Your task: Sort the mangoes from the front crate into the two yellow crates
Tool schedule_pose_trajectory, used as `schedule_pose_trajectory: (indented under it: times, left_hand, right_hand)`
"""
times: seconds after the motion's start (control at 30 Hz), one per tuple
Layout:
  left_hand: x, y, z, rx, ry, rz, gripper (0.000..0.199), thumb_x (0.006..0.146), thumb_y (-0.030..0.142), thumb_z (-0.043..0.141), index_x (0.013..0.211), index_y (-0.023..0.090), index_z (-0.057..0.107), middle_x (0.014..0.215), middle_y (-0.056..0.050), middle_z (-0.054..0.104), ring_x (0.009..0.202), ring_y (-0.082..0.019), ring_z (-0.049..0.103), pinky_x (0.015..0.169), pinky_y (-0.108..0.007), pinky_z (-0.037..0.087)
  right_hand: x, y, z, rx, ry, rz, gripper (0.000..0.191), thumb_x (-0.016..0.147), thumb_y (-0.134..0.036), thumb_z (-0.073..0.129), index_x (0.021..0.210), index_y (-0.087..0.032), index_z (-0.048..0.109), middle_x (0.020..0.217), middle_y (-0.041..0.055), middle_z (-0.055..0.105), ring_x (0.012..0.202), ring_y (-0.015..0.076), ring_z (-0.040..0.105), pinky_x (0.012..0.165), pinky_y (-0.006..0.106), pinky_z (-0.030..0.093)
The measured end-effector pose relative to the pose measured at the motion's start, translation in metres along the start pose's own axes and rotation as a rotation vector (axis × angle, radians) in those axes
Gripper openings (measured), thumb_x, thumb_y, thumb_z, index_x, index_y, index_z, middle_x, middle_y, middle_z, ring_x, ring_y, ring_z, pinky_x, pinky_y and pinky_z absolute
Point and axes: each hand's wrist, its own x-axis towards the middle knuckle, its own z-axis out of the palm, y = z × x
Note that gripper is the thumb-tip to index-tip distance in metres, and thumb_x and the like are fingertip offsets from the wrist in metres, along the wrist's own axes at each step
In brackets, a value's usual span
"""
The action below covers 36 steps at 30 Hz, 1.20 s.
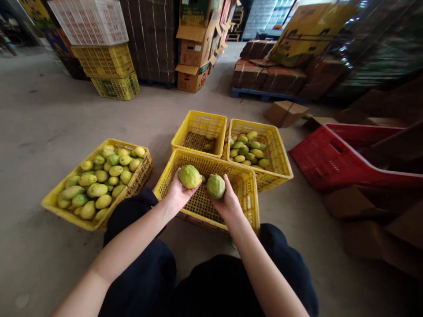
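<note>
My left hand is closed around a plump yellow-green lemon. In my right hand is a rounder, greener lemon, held with the thumb along its side. Both fruits are raised over a yellow crate between my knees. Its slatted floor shows in places, and a bit of green fruit is visible behind my hands. To the left, another yellow crate is heaped with yellow and green lemons.
Beyond the near crate stand a yellow crate with a few lemons and another holding several. A red crate and cardboard boxes lie right. Stacked crates, cartons and a blue pallet stand behind.
</note>
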Motion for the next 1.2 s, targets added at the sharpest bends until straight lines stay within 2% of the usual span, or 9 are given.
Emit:
schedule_pose_trajectory:
  times: [0.17, 0.27, 0.4, 0.6, 0.7, 0.8, 0.9, 1.03, 1.2]
  left_hand:
    - [-0.004, 0.003, 0.0, 0.017, 0.058, 0.013, 0.033, 0.102, 0.039, 0.04, 0.1, 0.014, 0.063, 0.082, -0.009, 0.07, 0.074, -0.021, 0.071, 0.064, -0.032, 0.062]
    - [-0.007, 0.005, 0.001, 0.066, 0.06, 0.096, 0.026, 0.096, 0.041, 0.056, 0.1, 0.016, 0.063, 0.082, -0.006, 0.068, 0.074, -0.019, 0.069, 0.069, -0.035, 0.063]
    - [-0.01, 0.009, 0.004, 0.074, 0.061, 0.132, 0.021, 0.09, 0.033, 0.068, 0.102, 0.017, 0.064, 0.078, -0.003, 0.067, 0.07, -0.016, 0.068, 0.076, -0.034, 0.063]
    - [-0.01, 0.008, 0.006, 0.082, -0.056, -0.031, 0.031, 0.097, 0.039, 0.052, 0.1, 0.012, 0.067, 0.08, -0.008, 0.072, 0.072, -0.018, 0.071, 0.069, -0.031, 0.061]
    - [-0.005, 0.005, 0.003, 0.12, -0.028, -0.048, 0.034, 0.1, 0.037, 0.043, 0.1, 0.013, 0.068, 0.075, -0.006, 0.071, 0.065, -0.015, 0.069, 0.06, -0.025, 0.057]
    - [-0.004, 0.003, 0.002, 0.186, 0.073, -0.016, 0.034, 0.101, 0.04, 0.043, 0.093, 0.015, 0.065, 0.064, -0.001, 0.066, 0.054, -0.012, 0.064, 0.053, -0.021, 0.054]
    - [-0.009, 0.003, 0.004, 0.183, 0.037, -0.002, 0.024, 0.096, 0.039, 0.056, 0.089, 0.017, 0.062, 0.069, -0.001, 0.068, 0.058, -0.014, 0.066, 0.057, -0.024, 0.058]
    - [-0.013, 0.003, 0.006, 0.158, -0.003, 0.008, 0.015, 0.092, 0.03, 0.063, 0.096, 0.015, 0.063, 0.077, -0.005, 0.071, 0.066, -0.016, 0.07, 0.065, -0.029, 0.062]
    - [-0.008, 0.001, 0.001, 0.302, -0.075, -0.055, 0.043, 0.099, 0.045, 0.048, 0.101, 0.007, 0.068, 0.075, -0.011, 0.072, 0.061, -0.016, 0.069, 0.06, -0.024, 0.059]
  right_hand:
    - [-0.006, -0.002, 0.001, -0.071, -0.009, 0.11, 0.029, 0.099, -0.039, 0.048, 0.083, -0.021, 0.065, 0.062, 0.0013, 0.071, 0.063, 0.0199, 0.073, 0.056, 0.032, 0.062]
    - [-0.007, -0.002, 0.0, -0.104, -0.061, 0.073, 0.021, 0.093, -0.039, 0.059, 0.084, -0.021, 0.064, 0.066, 0.0021, 0.072, 0.062, 0.0203, 0.071, 0.053, 0.032, 0.061]
    - [-0.008, -0.003, 0.0, -0.133, -0.04, 0.005, 0.007, 0.08, -0.023, 0.069, 0.085, -0.02, 0.064, 0.067, -0.0003, 0.071, 0.057, 0.0164, 0.067, 0.047, 0.025, 0.054]
    - [-0.006, -0.005, -0.004, -0.051, -0.112, 0.069, 0.018, 0.084, -0.039, 0.06, 0.081, -0.021, 0.063, 0.067, 0.0035, 0.07, 0.058, 0.0183, 0.065, 0.041, 0.024, 0.046]
    - [-0.002, -0.004, -0.006, -0.042, -0.134, 0.058, 0.023, 0.088, -0.042, 0.056, 0.079, -0.021, 0.062, 0.068, 0.0038, 0.071, 0.052, 0.0164, 0.061, 0.039, 0.024, 0.041]
    - [0.0, -0.004, -0.005, -0.023, -0.082, 0.022, 0.018, 0.091, -0.035, 0.055, 0.082, -0.022, 0.063, 0.069, 0.0014, 0.072, 0.055, 0.0161, 0.064, 0.044, 0.025, 0.047]
    - [0.0, -0.003, -0.005, -0.021, -0.058, 0.037, 0.014, 0.092, -0.03, 0.054, 0.088, -0.023, 0.065, 0.07, -0.0003, 0.073, 0.061, 0.0173, 0.068, 0.058, 0.031, 0.058]
    - [-0.001, -0.003, -0.004, -0.065, -0.125, 0.113, 0.021, 0.094, -0.03, 0.047, 0.088, -0.022, 0.065, 0.069, 0.0036, 0.073, 0.068, 0.0233, 0.071, 0.062, 0.04, 0.061]
    - [-0.005, -0.004, 0.001, -0.063, -0.097, 0.139, 0.027, 0.096, -0.031, 0.041, 0.089, -0.022, 0.065, 0.064, 0.0033, 0.07, 0.068, 0.0235, 0.072, 0.062, 0.04, 0.062]
